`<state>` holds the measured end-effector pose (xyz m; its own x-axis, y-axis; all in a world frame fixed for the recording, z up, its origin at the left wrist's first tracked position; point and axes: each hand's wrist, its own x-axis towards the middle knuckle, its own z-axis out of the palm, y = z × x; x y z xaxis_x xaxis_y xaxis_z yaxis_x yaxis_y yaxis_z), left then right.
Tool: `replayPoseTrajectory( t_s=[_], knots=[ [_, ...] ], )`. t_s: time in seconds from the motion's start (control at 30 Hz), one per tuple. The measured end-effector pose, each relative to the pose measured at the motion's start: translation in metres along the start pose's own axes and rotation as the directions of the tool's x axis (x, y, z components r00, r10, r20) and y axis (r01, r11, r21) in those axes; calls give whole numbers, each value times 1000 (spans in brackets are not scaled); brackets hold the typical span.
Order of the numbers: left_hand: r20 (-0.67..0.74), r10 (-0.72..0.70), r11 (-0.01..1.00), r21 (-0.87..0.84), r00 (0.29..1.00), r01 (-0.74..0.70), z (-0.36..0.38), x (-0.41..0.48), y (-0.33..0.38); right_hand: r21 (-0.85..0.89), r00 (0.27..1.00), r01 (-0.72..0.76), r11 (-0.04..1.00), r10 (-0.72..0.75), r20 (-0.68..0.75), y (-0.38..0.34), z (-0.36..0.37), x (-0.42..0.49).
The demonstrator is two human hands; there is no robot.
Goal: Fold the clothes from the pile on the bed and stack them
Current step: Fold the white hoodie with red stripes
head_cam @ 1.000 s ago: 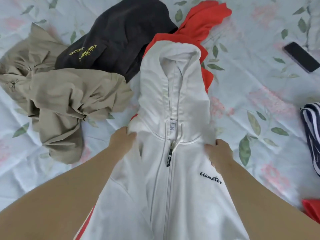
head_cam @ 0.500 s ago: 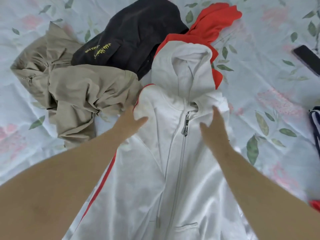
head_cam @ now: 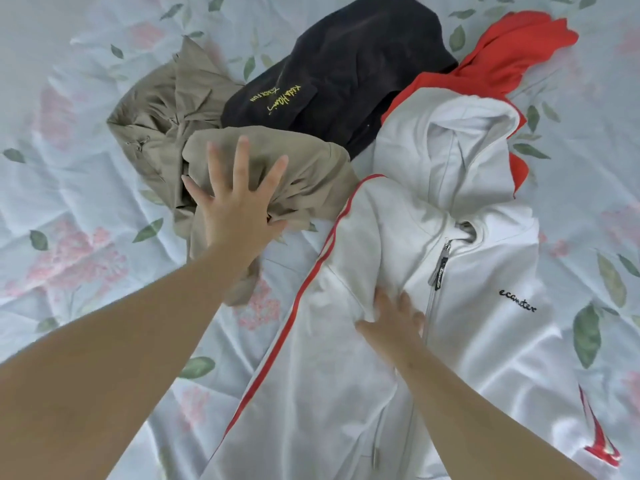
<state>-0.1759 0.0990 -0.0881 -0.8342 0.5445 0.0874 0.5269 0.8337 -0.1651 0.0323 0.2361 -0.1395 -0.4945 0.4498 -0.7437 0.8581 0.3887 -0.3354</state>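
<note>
Red garment (head_cam: 512, 53) mostly under white hoodie (head_cam: 467, 323)

Creased floral bedsheet (head_cam: 69, 202), leaf-printed

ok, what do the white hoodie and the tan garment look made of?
White hoodie: probably a smooth synthetic knit; slight sheen low down, soft rounded folds. Tan garment: probably thin woven cotton or similar, matte; crisp crumpled creases.
</note>
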Motion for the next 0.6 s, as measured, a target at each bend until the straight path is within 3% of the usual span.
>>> replayPoseTrajectory(
  t_s=[0.17, 0.3, 0.4, 0.5, 0.6],
  knots=[
    [292, 58, 995, -90, 955, -32, 25, 36, -9, -8, 999, 1, 1000, -1, 35, -4, -6, 8],
    [185, 85, 993, -96, 979, -68, 36, 48, -7, 3, 998, -64, 998, 64, 21, -5, -3, 14],
    [148, 106, 967, -246, 983, -67, 37, 61, -15, -9, 996, -86, 996, 86, 16, -5, -2, 16],
    [224, 136, 840, -543, 965, 8, 24, 81, -32, 15, 996, -83, 996, 83, 21, -4, 2, 13],
    [286, -104, 577, -763, 953, 292, -7, 115, -66, 34, 997, -77, 996, 76, 28, -3, 4, 12]
  ],
)
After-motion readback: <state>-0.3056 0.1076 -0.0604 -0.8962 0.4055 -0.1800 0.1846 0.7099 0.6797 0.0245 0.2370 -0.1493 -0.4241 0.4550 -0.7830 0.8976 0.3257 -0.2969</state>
